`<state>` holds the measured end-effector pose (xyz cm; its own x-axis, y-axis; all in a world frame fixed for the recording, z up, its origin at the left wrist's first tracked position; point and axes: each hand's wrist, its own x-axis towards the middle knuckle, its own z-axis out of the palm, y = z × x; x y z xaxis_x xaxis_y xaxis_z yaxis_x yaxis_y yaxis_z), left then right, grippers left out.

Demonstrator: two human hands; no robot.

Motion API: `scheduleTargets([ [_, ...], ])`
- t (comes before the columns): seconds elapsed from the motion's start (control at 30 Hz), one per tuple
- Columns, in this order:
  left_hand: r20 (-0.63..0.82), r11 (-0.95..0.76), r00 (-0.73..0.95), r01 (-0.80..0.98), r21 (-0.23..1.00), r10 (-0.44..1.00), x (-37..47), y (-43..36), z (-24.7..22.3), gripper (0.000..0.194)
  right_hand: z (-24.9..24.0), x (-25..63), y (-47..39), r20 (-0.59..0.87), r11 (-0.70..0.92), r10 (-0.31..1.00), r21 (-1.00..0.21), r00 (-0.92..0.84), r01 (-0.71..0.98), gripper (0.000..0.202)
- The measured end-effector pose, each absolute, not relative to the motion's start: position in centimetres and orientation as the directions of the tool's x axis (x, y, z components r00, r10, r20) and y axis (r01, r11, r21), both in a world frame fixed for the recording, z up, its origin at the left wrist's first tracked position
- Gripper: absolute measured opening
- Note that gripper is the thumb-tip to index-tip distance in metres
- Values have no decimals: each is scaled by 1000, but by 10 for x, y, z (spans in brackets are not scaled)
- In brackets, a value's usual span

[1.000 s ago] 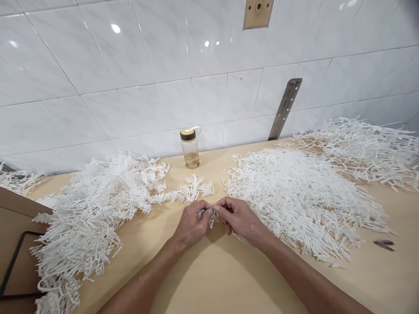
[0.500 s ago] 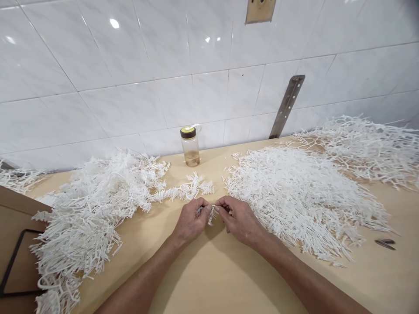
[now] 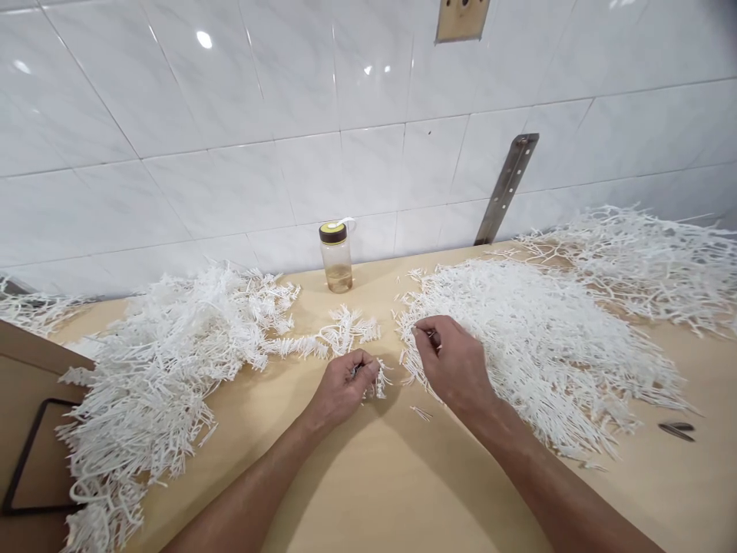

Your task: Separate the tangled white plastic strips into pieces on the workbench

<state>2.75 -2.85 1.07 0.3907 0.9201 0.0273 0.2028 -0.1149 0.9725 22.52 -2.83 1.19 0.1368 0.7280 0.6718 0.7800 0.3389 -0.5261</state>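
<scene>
My left hand (image 3: 347, 382) pinches a short fringed strand of white plastic (image 3: 380, 379), which hangs just above the tabletop. A small grey bit shows inside the curled fingers, too little of it to name. My right hand (image 3: 452, 355) reaches the near left edge of a heap of loose, thin white plastic sprigs (image 3: 530, 346). Its thumb and forefinger are pressed together at the heap's edge, and whatever lies between them is hidden. Between the hands, a few loose white sprigs (image 3: 421, 413) lie on the table (image 3: 368, 484).
A heap of fringed white strands (image 3: 190, 330) spreads on the left beside a brown box (image 3: 34, 430). A clear bottle (image 3: 336, 261) stands by the tiled wall. Netlike white pieces (image 3: 662, 261) lie far right, with small dark snips (image 3: 677, 431) nearer. A metal bracket (image 3: 507, 189) leans at the wall.
My right hand has left the strand at my left hand and moved up and right to the heap's edge. Some loose sprigs now show on the table between the hands.
</scene>
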Motion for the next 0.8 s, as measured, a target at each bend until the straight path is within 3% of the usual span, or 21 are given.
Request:
scheduleTargets([
  [0.23,93,-162,347,177,971,933,27,-24,6,32,27,236,-30,730,304,649,-509,217,805,13],
  [0.37,130,-194,332,166,967,934,28,-24,7,31,20,217,-37,592,417,803,-634,63,652,16],
  [0.5,118,-179,346,148,973,931,30,-25,7,32,12,200,-41,419,395,903,-714,-99,578,17],
  [0.8,81,-135,307,160,978,948,32,-27,4,29,10,201,-40,309,313,945,-758,-107,572,16],
])
